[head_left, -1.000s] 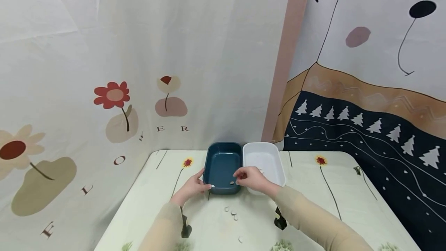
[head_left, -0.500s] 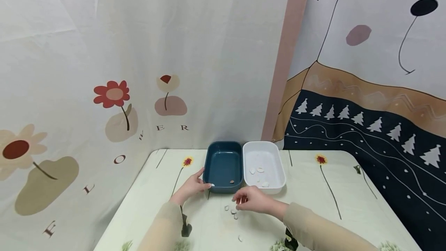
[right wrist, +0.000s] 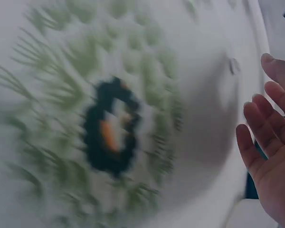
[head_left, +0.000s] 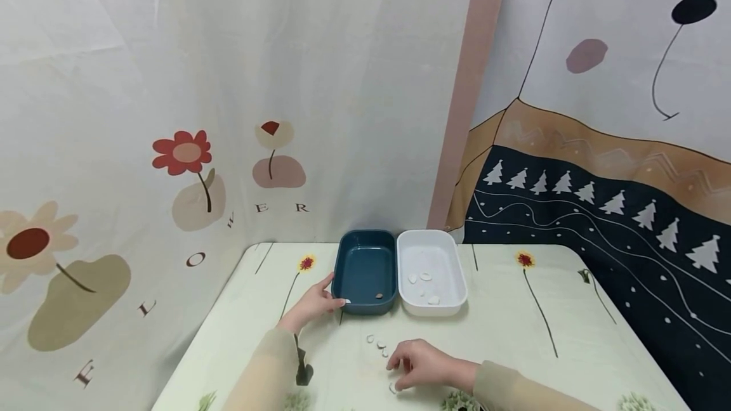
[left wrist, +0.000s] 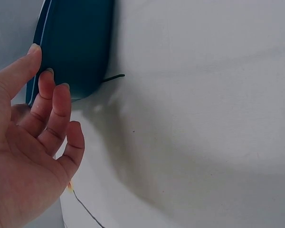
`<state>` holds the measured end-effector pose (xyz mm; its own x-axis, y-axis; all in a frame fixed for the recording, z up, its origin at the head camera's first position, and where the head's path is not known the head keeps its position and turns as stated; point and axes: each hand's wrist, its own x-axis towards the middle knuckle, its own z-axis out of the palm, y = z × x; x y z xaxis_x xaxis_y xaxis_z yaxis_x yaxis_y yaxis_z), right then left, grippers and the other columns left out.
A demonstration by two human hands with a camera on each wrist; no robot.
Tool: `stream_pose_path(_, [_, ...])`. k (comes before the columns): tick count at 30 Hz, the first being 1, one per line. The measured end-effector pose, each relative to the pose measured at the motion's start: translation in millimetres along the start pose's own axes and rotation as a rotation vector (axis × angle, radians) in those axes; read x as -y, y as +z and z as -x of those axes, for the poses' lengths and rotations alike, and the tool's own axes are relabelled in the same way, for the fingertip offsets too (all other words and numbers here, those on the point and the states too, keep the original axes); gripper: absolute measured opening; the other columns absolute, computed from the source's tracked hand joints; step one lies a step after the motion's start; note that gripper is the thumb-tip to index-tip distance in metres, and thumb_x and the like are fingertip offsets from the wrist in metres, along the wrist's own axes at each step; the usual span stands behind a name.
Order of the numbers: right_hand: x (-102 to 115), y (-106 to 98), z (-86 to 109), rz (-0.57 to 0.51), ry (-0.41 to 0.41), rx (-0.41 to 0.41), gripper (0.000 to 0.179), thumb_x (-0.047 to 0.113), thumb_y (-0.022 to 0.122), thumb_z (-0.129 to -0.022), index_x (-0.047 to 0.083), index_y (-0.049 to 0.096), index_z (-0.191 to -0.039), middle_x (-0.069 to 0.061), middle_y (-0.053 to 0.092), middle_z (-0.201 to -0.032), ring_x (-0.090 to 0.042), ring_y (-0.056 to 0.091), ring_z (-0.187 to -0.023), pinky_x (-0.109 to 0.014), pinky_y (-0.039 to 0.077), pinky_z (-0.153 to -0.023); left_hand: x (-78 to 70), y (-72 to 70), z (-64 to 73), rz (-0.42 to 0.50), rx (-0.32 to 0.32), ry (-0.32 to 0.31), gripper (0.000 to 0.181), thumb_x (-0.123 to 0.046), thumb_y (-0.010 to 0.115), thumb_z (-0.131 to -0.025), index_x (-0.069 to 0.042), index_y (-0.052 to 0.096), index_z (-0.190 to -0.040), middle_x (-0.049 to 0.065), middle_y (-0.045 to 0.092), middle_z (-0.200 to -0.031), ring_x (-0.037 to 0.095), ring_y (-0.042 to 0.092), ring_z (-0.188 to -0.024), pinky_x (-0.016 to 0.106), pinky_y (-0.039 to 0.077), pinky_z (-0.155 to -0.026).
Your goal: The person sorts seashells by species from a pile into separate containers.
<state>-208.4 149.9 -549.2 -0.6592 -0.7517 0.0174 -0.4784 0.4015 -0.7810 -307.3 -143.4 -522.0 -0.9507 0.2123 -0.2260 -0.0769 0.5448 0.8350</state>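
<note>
My left hand (head_left: 313,304) grips the near left corner of a dark blue rectangular dish (head_left: 365,310); its thumb lies on the rim and its curled fingers bear on the side, as the left wrist view (left wrist: 42,128) shows. A small brown piece (head_left: 379,295) lies inside that dish. My right hand (head_left: 424,363) hovers low over the table, fingers loosely bent and holding nothing. Just beside its fingertips is a small pale shell-like piece (head_left: 392,388), also visible as a blurred piece (right wrist: 234,65) in the right wrist view.
Against the blue dish's right side stands a white dish (head_left: 434,311) holding several whitish shell-like pieces (head_left: 426,276). Between the dishes and my right hand lie a few more pale pieces (head_left: 381,344). A curtain (head_left: 365,94) hangs behind the flower-patterned tablecloth (head_left: 502,309).
My right hand has moved from above the blue dish's near right corner back toward me, down to the nearest pale piece. The left hand has stayed at the blue dish.
</note>
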Motion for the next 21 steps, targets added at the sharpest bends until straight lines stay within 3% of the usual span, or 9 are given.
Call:
stream_pose_path(10, [-9, 16, 5.1, 0.073, 0.032, -0.019, 0.025, 0.015, 0.082, -0.076, 0.014, 0.074, -0.1, 0.018, 0.053, -0.08, 0.004, 0.047, -0.069, -0.017, 0.044, -0.064, -0.7, 1.8, 0.2, -0.011, -0.015, -0.017, 0.09, -0.026, 0.077, -0.084, -0.007, 0.024, -0.154, 0.007, 0.055, -0.072, 0.026, 0.057, -0.071, 0.031, 0.04, -0.065])
stream_pose_path(21, [-14, 27, 8.0, 0.147, 0.009, -0.07, 0.023, 0.019, 0.082, -0.075, 0.018, 0.075, -0.097, 0.02, 0.051, -0.086, 0.006, 0.043, -0.069, -0.015, 0.042, -0.064, -0.6, 2.9, 1.0, -0.034, -0.022, -0.011, 0.088, -0.025, 0.076, -0.085, -0.007, 0.024, -0.154, 0.007, 0.055, -0.074, 0.024, 0.056, -0.072, 0.031, 0.041, -0.065])
